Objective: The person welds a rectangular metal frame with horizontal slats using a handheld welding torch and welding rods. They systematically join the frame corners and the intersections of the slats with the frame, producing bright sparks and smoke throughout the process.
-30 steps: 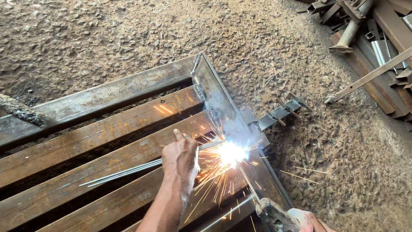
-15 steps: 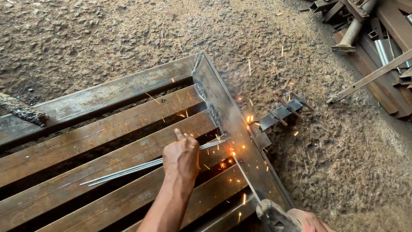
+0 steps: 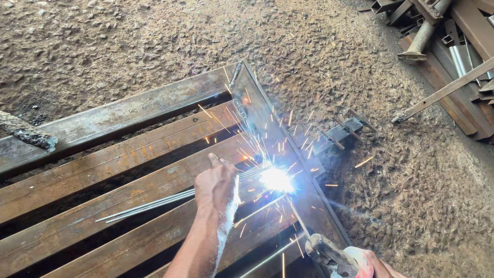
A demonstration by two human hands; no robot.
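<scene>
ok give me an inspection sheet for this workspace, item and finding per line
surface: rough gravelly ground; rusty steel frame lies flat on it.
job's things: bright arc with flying sparks at the frame's right bar; thin rods lie across the slats; electrode holder at bottom edge.
clutter: scrap steel pile top right; small bracket beside the frame.
hands: left hand bare, gripping the thin rods close to the arc; right hand mostly cut off, on the holder.
cables: nothing seen.
surroundings: dark lump at left edge; no other people.
</scene>
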